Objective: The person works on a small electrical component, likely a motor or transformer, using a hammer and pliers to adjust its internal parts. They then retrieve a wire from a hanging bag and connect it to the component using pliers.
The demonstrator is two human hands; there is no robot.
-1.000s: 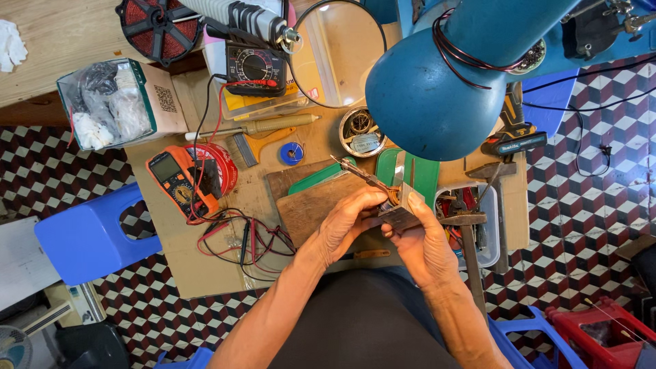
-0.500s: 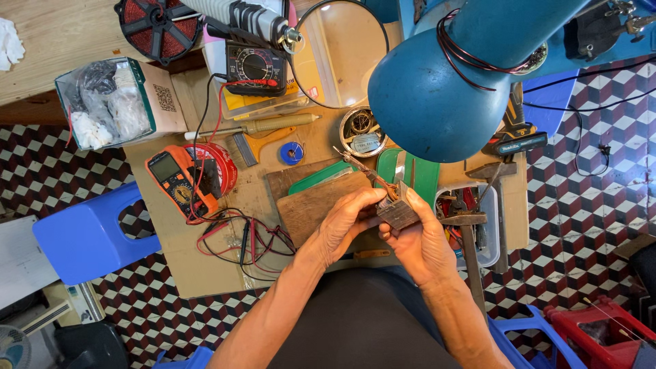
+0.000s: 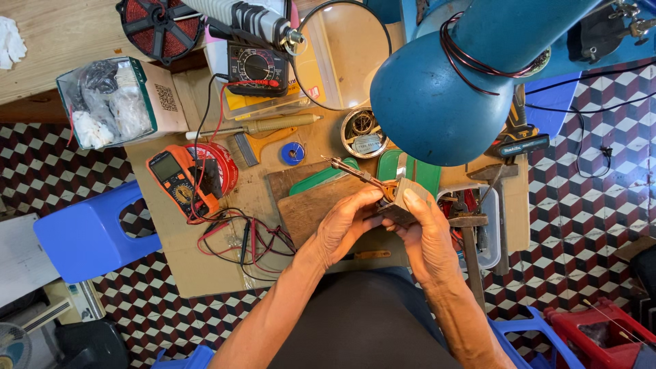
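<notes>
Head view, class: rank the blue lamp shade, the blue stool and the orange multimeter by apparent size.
1. Blue lamp shade, though it sits nearest the camera, so this is unsure.
2. Blue stool.
3. Orange multimeter.

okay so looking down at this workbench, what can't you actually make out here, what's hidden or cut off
- The small block held between the left hand and right hand: head view, fingers cover most of it, so its kind is unclear.
- Bench behind the blue lamp shade: blocked by the shade.
- White cloth: cut off by the left edge.
- Contents of the small round tin: too small to tell.
- Hammer handle: its lower end is hidden behind the right forearm.
</notes>
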